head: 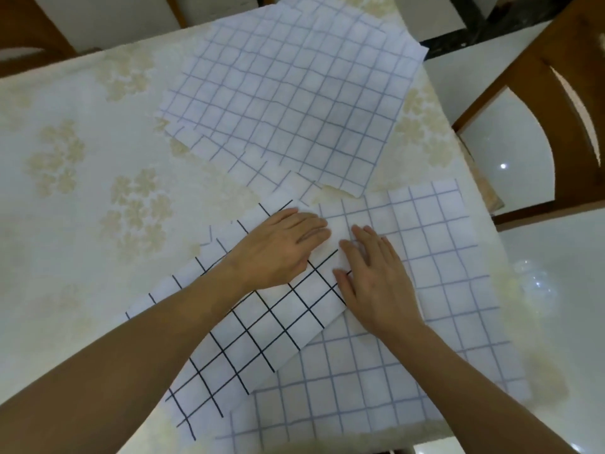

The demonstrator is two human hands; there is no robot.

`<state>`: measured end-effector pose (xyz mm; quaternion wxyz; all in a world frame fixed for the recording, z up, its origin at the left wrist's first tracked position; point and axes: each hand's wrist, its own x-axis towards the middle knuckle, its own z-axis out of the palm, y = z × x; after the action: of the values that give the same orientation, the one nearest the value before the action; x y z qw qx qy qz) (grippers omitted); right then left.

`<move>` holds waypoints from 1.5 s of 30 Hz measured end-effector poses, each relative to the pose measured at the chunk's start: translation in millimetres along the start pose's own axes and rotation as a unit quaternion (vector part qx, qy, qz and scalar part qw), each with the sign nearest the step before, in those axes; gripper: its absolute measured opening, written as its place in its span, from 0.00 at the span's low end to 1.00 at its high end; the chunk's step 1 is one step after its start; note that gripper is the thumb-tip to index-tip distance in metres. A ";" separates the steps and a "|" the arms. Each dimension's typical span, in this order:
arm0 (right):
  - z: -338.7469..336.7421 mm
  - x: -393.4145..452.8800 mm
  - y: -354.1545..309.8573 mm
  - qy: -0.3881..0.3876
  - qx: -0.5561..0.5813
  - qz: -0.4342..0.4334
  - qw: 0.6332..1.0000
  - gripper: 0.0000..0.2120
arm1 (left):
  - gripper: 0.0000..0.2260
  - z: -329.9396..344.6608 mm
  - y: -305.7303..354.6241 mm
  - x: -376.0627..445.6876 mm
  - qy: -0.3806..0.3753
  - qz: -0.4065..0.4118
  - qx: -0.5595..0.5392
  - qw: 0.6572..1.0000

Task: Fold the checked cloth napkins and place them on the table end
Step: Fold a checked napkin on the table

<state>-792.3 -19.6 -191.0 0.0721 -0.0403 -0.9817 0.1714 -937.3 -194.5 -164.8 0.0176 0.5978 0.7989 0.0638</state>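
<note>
Nearest, the black-checked napkin (262, 326) lay as a long strip, its long axis slanting from the near left up toward both hands. On its far end the left hand (278, 247) and the right hand (376, 280) pressed flat, fingers straight, grasping nothing. Under it lay a blue-checked napkin (442, 290); beyond it, well apart, a pile of blue-checked napkins (288, 99) on the surface (82, 158).

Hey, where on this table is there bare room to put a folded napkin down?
The left half of the table is bare, from the far edge down past the left arm, bordered on the right by the napkin stack and the black-checked napkin. The right side is crowded: both hands press there on overlapping napkins, over the blue-checked napkin.
</note>
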 end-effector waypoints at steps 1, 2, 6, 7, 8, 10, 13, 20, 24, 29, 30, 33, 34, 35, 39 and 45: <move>2.9 2.1 -1.9 0.009 0.002 0.008 1.000 0.19 | 0.19 -0.9 -2.2 4.3 -0.001 0.013 0.002 1.000; 5.4 4.4 -3.3 0.017 0.004 0.014 1.000 0.18 | 0.19 -1.7 -4.2 8.5 -0.003 0.024 0.003 1.000; 11.5 12.1 -8.2 0.043 0.010 0.035 0.998 0.15 | 0.19 -4.2 -8.2 21.9 -0.016 0.043 0.005 0.999; 12.1 13.4 -9.4 0.047 0.012 0.041 0.998 0.15 | 0.18 -4.2 -8.8 24.4 -0.017 0.046 0.005 0.999; 12.4 14.2 -10.6 0.051 0.014 0.046 0.998 0.15 | 0.16 -4.4 -9.3 26.8 -0.017 0.050 0.005 0.999; 13.6 15.7 -12.1 0.054 0.014 0.054 0.997 0.14 | 0.14 -4.7 -10.7 30.8 -0.022 0.056 0.001 0.998; 15.8 18.1 -13.4 0.055 0.012 0.063 0.996 0.12 | 0.10 -5.6 -11.8 34.6 -0.026 0.061 -0.013 0.998; 18.7 22.1 -15.3 0.054 0.040 0.064 0.996 0.07 | 0.08 -14.9 -15.7 36.9 -0.053 0.073 -0.043 0.995; 9.5 25.3 -15.0 0.072 0.055 0.053 0.994 0.05 | 0.08 -20.4 -22.2 40.3 -0.072 0.078 -0.033 0.994; 1.9 34.0 -0.6 0.075 0.067 0.013 0.995 0.03 | 0.07 -28.4 -24.8 51.7 -0.079 0.086 0.004 0.993; -0.8 36.0 3.8 0.072 0.071 0.012 0.995 0.04 | 0.06 -30.5 -25.0 54.7 -0.073 0.090 0.009 0.993; -12.1 44.1 14.9 0.028 0.109 0.033 0.993 0.12 | 0.03 -36.0 -24.5 61.7 -0.051 0.094 0.015 0.994; -15.4 48.0 18.1 0.011 0.114 0.035 0.993 0.16 | 0.02 -37.9 -24.2 62.5 -0.044 0.094 0.015 0.995; -17.6 51.8 20.6 -0.002 0.113 0.032 0.993 0.19 | 0.01 -39.7 -24.0 62.2 -0.037 0.094 0.016 0.995; -21.9 62.5 21.5 0.005 0.094 -0.005 0.996 0.10 | 0.06 -54.7 -24.7 57.4 -0.054 0.076 0.021 0.995; -38.3 62.6 0.4 -0.012 0.069 -0.055 0.996 0.10 | 0.05 -84.1 -23.7 46.4 -0.122 0.027 0.066 0.990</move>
<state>-848.1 -0.1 -147.4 0.0725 0.0207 -0.9691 0.2350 -981.9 -163.4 -82.2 0.0736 0.6225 0.7767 -0.0616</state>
